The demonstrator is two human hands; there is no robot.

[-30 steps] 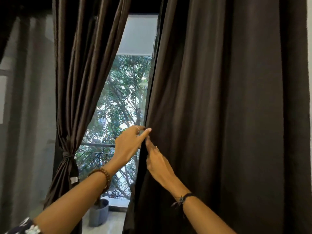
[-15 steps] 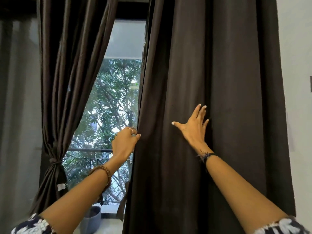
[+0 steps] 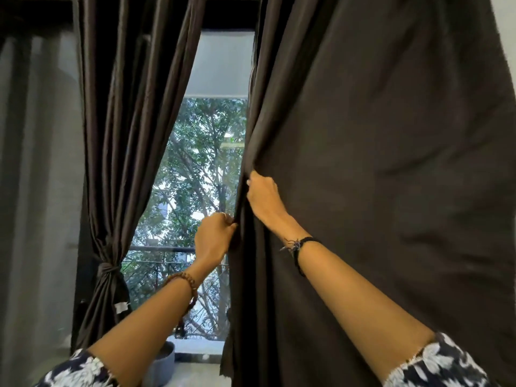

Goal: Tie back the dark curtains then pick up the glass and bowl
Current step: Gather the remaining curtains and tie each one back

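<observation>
Head view, facing forward—close to curtain point(image 3: 363, 191)

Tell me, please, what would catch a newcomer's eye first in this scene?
The big dark right curtain fills the right half, hanging loose, with the left hand and right hand both gripping its inner edge, the right higher. At left, the left curtain is already cinched by a tie. Between them, bright green trees show through the window.
</observation>
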